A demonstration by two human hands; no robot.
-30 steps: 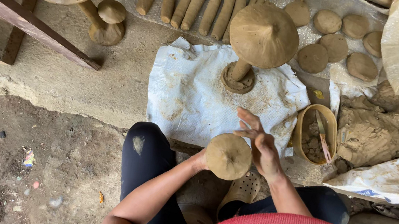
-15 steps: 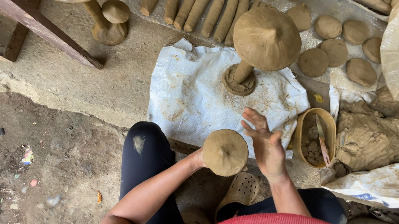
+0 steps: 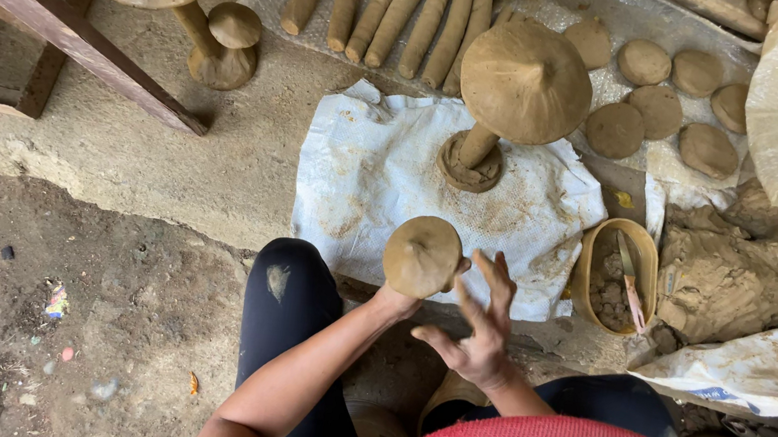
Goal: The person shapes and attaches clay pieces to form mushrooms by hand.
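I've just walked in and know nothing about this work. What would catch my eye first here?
Probably the small clay mushroom cap that the left hand holds up from below, with the right hand open beside it. Just beyond, a larger clay mushroom stands on a white sack cloth. Behind it lie a row of clay rolls and, to the right, flat clay discs.

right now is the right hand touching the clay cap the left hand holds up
Touching, it seems: in the head view the right hand has its fingertips against the edge of the clay cap, which hides the left hand beneath it.
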